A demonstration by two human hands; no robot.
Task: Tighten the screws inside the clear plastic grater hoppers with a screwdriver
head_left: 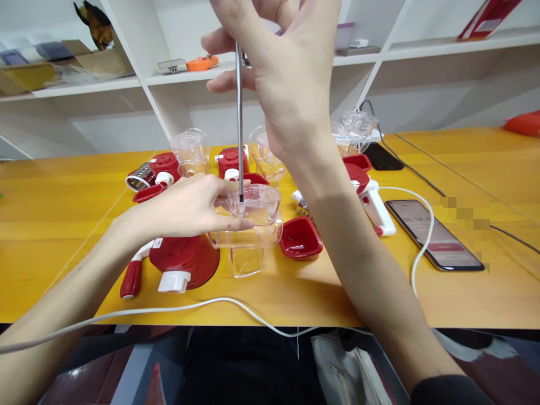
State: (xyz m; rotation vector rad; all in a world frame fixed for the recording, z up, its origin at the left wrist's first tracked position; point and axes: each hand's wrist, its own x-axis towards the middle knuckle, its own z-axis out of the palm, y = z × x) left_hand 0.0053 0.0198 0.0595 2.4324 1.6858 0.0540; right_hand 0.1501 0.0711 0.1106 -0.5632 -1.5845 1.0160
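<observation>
Steadying the clear plastic housing (248,216) near the table's (54,214) front edge, the left hand (189,205) grips its rim; the right hand (287,73), directly above, pinches a screwdriver (239,124) upright, tip inside.

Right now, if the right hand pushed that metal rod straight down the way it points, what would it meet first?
The right hand aims the metal rod straight down; its tip already seems to sit in the clear plastic housing steadied by the left hand. Beneath lies the yellow table, though depth is unclear.

Bare forearms; dark sleeve edge (451,388) at right elbow.
</observation>
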